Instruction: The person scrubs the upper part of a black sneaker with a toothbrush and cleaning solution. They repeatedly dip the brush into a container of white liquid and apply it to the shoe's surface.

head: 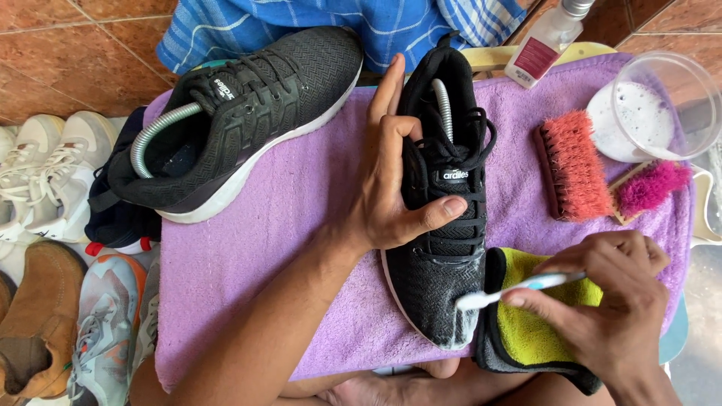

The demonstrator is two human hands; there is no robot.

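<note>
My left hand point(395, 188) grips a black mesh sneaker point(440, 256) at its laces, thumb across the tongue, holding it flat on a purple towel point(301, 203). My right hand point(613, 301) holds a toothbrush point(519, 289) whose white bristles press on the foamy toe of that sneaker. A yellow and grey cloth point(526, 331) lies under my right hand, beside the shoe's toe. A second black sneaker point(241, 113) with a white sole lies at the towel's upper left, a grey shoe tree inside it.
An orange-bristled scrub brush point(575, 165) and a small pink brush point(650, 188) lie at the right. A clear cup of soapy foam point(650, 105) and a clear bottle point(545, 41) stand behind them. Several other shoes point(45, 173) sit on the floor at left.
</note>
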